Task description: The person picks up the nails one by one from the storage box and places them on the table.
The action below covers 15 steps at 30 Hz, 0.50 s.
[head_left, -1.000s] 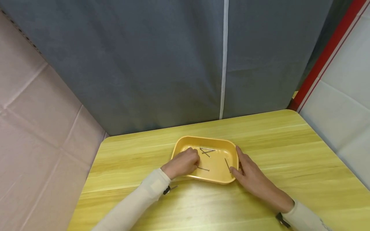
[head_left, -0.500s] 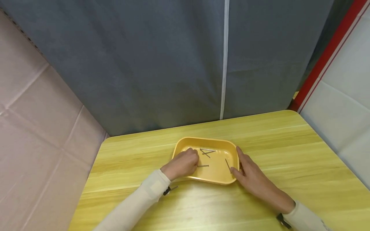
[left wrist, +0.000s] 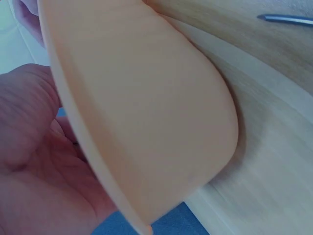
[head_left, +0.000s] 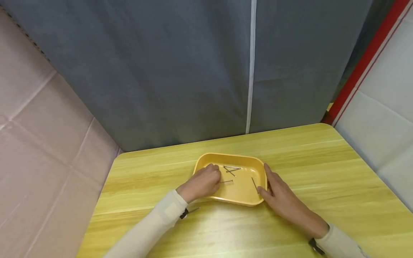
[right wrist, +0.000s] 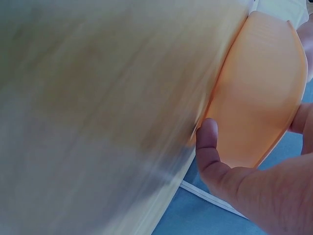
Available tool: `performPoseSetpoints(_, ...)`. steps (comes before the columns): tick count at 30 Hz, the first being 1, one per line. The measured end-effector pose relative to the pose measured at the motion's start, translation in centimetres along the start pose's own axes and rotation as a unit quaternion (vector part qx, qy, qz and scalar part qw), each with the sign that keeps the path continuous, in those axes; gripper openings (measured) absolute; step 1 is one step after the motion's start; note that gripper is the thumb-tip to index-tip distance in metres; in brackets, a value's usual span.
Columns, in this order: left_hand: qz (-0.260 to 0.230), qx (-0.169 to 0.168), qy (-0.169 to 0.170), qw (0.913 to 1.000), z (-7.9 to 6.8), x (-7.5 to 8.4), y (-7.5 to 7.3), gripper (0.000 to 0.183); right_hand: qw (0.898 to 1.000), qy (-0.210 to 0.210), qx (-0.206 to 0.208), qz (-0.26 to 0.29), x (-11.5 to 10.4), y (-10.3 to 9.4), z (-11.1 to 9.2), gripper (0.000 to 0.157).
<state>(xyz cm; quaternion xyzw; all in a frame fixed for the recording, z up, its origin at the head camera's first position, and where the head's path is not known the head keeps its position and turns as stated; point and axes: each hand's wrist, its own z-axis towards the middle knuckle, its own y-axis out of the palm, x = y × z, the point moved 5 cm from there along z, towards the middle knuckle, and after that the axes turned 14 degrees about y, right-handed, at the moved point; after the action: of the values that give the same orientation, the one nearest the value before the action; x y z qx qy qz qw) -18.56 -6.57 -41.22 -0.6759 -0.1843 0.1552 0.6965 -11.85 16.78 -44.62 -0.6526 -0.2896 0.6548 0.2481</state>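
Note:
A yellow rectangular tray [head_left: 237, 197] sits on the table with several nails in it. My left hand [head_left: 202, 182] reaches over its left side with curled fingers, pinching a nail [head_left: 226, 181] whose head points right; the fingertips are hidden in the head view. Around the tray's right end, my right hand [head_left: 280, 195] grips the wall, thumb over the rim and fingers outside. A nail [head_left: 254, 184] lies beside that thumb. Several crossed nails [head_left: 231, 170] lie near the tray's far side. The left wrist view shows the tray's outer wall [left wrist: 146, 107] hiding the left fingertips.
Another nail [head_left: 194, 209] lies on the wooden table [head_left: 245, 233] by the left wrist, outside the tray. A grey curtain [head_left: 161, 79] hangs behind the table. Pale cloth panels stand at the left [head_left: 48, 143] and right [head_left: 380, 107].
The nail in my left hand has swung, its head moving away from me, toward the far side of the tray. The left hand has shifted slightly left; the right hand keeps its grip.

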Motion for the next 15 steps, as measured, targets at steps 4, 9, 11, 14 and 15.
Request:
performPoseSetpoints(4, 0.012, 0.023, 0.016, 0.9995, -0.4, 0.2, -0.5, 0.030, 1.000, -0.005, -0.001, 0.002, -0.1, 0.1, 0.0, 0.083)
performPoseSetpoints(9, 0.021, 0.044, 0.028, 0.9984, -1.2, 0.6, -1.5, 0.023, 1.000, -0.001, -0.006, 0.006, -0.3, 0.0, 0.0, 0.083)
performPoseSetpoints(11, 0.018, 0.046, 0.023, 0.9985, -1.7, 0.7, -2.0, 0.016, 1.000, 0.002, -0.008, 0.007, -0.3, 0.0, 0.0, 0.083)
performPoseSetpoints(14, 0.012, 0.050, 0.015, 0.9985, -2.5, 0.8, -2.6, 0.009, 1.000, 0.005, -0.009, 0.008, -0.2, -0.1, -0.1, 0.083)
performPoseSetpoints(15, 0.011, 0.053, 0.013, 0.9985, -2.8, 0.9, -2.8, 0.010, 1.000, 0.005, -0.009, 0.010, -0.2, -0.1, -0.1, 0.082)
